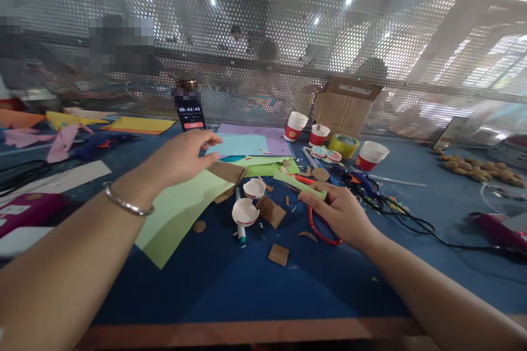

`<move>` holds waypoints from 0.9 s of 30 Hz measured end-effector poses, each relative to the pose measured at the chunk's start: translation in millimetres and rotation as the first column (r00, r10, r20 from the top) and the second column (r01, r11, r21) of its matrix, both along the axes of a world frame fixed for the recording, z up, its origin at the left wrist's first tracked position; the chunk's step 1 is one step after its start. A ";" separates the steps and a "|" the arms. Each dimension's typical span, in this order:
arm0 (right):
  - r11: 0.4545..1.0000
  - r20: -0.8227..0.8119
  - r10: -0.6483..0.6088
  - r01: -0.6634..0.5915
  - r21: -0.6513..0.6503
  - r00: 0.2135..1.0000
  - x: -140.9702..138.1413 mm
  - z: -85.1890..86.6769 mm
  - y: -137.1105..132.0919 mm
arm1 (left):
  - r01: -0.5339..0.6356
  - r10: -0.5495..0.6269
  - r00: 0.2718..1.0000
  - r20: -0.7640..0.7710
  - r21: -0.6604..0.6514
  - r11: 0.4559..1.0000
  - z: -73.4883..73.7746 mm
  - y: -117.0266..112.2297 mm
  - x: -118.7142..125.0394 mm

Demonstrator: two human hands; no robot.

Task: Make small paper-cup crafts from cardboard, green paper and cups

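Note:
My left hand (pixel 183 156), with a silver bangle on its wrist, hovers over the light blue paper's near left corner. Its fingers are apart and nothing shows in them. My right hand (pixel 340 208) pinches a pale green paper strip (pixel 302 182) between thumb and fingers. Scissors with red handles (pixel 315 230) lie under that hand, partly hidden. Between the hands are two cut paper cup bottoms (pixel 245 212) beside a white marker with a teal end (pixel 241 235). Near them lie brown cardboard pieces (pixel 279 255). A large pale green sheet (pixel 181 211) lies beneath my left forearm.
Light blue paper (pixel 239 145) lies on a purple sheet at the back. Stacked paper cups (pixel 373 154) and yellow-green tape (pixel 344 145) stand at the back right. A blue glue gun (pixel 362 181) trails a black cord. A phone (pixel 191 112) shows a timer. Walnuts (pixel 481 169) lie far right.

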State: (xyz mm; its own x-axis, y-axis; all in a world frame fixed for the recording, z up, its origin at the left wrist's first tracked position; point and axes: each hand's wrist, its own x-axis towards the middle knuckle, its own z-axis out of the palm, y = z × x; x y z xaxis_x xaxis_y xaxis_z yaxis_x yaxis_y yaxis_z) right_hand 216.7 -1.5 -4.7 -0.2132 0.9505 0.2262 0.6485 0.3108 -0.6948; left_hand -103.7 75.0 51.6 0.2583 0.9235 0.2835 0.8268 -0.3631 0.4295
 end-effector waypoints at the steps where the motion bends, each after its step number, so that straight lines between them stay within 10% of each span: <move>1: 1.000 0.016 0.004 -0.004 -0.004 1.000 -0.7 0.4 -0.2 | 0.054 -0.054 0.998 0.015 0.011 0.998 0.4 -7.2 11.6; 13: 0.997 0.091 0.076 -0.073 -0.035 0.993 -6.4 -2.4 -4.0 | 0.529 -0.534 0.838 0.116 0.070 0.845 -16.8 -52.3 89.7; 20: 0.994 0.067 0.074 -0.068 -0.091 0.995 -5.4 -5.7 -1.5 | 0.319 -0.292 0.861 0.416 0.004 0.948 -35.0 -38.4 89.0; 27: 0.995 -0.213 -0.099 0.089 -0.053 0.972 0.7 -6.2 6.0 | 0.288 0.016 0.635 0.772 -0.256 0.923 -43.2 -27.5 83.4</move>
State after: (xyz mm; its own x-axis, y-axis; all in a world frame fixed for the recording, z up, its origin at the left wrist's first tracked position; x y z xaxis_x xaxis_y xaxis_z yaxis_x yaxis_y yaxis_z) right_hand 217.5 4.6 -11.0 -0.0733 0.9737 0.2160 0.5074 0.2228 -0.8324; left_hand -20.4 47.4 8.3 0.2272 0.9654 0.1280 0.1131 -0.1567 0.9811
